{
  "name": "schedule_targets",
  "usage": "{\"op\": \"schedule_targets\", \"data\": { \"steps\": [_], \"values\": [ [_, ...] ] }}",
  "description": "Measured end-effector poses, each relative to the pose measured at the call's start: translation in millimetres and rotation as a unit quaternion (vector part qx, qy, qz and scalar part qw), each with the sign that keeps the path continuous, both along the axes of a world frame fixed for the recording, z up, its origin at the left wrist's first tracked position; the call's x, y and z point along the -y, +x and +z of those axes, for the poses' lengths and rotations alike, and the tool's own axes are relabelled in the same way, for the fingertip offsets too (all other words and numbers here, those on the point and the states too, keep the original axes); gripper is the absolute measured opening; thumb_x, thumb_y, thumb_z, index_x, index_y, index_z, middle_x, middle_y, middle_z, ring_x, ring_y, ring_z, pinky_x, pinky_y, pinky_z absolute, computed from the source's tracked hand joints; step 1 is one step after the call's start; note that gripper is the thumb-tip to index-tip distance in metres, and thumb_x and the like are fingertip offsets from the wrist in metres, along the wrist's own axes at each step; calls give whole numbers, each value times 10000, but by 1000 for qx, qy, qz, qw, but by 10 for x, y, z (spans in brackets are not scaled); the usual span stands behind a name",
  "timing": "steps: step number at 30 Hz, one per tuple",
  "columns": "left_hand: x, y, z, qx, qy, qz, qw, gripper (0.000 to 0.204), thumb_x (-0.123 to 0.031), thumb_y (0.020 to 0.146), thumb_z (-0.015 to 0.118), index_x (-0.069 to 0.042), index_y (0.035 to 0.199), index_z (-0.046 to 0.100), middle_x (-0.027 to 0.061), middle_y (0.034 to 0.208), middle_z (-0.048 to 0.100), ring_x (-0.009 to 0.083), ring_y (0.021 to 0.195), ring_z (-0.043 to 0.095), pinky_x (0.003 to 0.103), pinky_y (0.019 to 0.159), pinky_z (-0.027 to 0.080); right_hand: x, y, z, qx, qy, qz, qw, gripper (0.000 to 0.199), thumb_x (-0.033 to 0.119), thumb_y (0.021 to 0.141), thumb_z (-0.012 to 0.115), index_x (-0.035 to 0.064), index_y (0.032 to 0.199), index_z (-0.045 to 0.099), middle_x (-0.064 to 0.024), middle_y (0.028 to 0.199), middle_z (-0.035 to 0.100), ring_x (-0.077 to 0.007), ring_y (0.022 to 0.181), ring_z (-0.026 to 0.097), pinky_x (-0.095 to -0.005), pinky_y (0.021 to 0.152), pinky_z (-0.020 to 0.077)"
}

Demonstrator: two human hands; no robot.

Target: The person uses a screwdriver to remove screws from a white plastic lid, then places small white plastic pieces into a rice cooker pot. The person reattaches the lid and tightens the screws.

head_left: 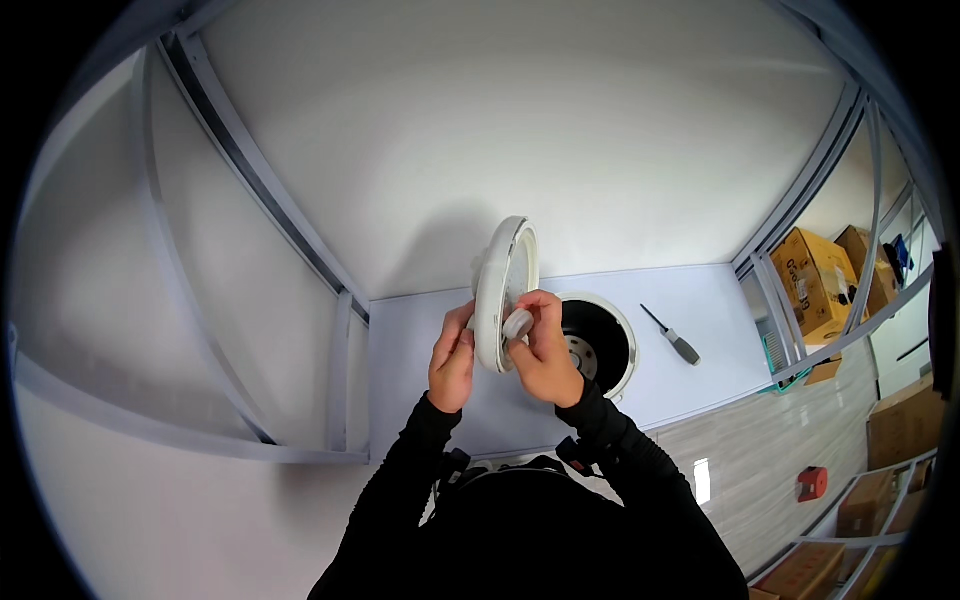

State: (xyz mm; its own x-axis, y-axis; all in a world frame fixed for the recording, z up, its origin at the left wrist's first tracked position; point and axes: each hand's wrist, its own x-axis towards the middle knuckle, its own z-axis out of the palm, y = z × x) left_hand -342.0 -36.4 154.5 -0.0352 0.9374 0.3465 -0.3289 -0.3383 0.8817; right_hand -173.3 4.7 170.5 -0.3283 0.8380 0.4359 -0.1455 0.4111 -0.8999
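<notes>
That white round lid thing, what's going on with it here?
A person holds a white round lid on edge above the table. The left hand steadies its rim while the right hand pinches a small grey cap at its centre. A white cooker with dark bowl and a screwdriver lie beside.

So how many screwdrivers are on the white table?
1. One screwdriver lies on the white table, to the right of the round black-and-white appliance base. Others may be hidden behind the hands.
</notes>
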Motion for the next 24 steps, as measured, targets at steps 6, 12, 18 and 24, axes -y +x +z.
{"op": "schedule_targets", "data": {
  "steps": [6, 12, 18, 24],
  "values": [
    [-21, -47, -43, 60, -7, -5, 998, 374, -79, 1071, 511, 30, 1429, 513, 100, 1329, 636, 179, 1230, 592, 346, 1094, 439, 87, 16, 29, -78, -61, 31, 995, 487, -45, 936, 512, 21, 1395, 363, -133, 1253, 455, -184, 1159, 485, -339, 1047, 418],
    [-58, -42, -204, 151, -8, -41, 988, 461, -167, 1003, 712, 0, 1396, 541, 93, 1326, 642, 192, 1221, 606, 363, 1081, 465, 126, 86, -19, -6, 0, 8, 1000, 519, -76, 893, 484, 55, 1394, 442, -93, 1281, 438, -173, 1122, 484, -307, 972, 429],
    [-119, -24, -209, 160, -27, -66, 985, 572, -257, 933, 812, -20, 1383, 549, 70, 1315, 632, 188, 1213, 599, 366, 1068, 474, 129, 90, -57, -2, -4, 21, 1000, 619, -67, 804, 571, 89, 1393, 458, -79, 1249, 420, -180, 1064, 472, -291, 874, 431],
    [-96, -120, -168, 140, -36, -84, 986, 471, -197, 995, 731, -10, 1385, 544, 81, 1323, 631, 205, 1240, 594, 376, 1066, 475, 154, 136, 148, 71, 23, -10, 997, 635, -49, 767, 647, 105, 1362, 488, -74, 1199, 449, -168, 1045, 472, -283, 815, 454]
  ]
}}
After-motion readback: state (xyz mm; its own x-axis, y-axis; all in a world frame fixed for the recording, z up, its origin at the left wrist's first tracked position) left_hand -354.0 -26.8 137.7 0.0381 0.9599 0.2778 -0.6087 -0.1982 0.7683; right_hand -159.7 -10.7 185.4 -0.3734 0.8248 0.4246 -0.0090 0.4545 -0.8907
